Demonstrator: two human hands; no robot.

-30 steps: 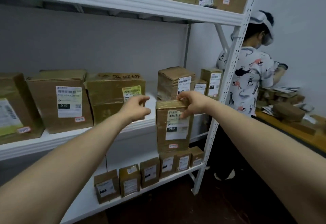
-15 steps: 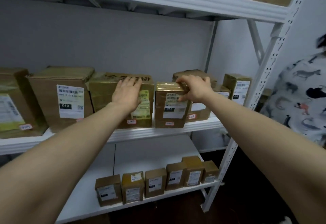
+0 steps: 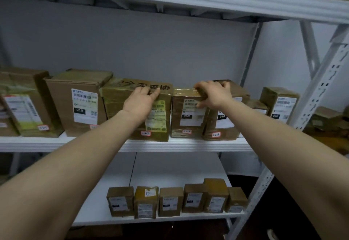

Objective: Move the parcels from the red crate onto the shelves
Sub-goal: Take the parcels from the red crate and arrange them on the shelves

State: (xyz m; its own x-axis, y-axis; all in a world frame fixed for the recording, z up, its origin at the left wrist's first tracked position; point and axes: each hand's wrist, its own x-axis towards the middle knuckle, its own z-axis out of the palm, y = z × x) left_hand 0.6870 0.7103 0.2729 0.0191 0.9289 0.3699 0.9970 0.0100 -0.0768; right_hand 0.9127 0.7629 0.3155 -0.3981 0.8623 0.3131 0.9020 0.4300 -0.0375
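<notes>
Your right hand (image 3: 213,94) grips the parcel (image 3: 188,118), upright on the middle shelf (image 3: 188,145), label facing you; your left hand (image 3: 140,101) lies flat on the neighbouring box (image 3: 117,103)

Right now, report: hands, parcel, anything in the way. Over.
Left hand flat on hand-lettered parcel. Right hand grips 080 parcel at its top edge. Parcel upright on middle shelf, snug between that one and 010 parcel. Nothing blocking.

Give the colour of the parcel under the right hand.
Brown parcel, white label; head view.
</notes>
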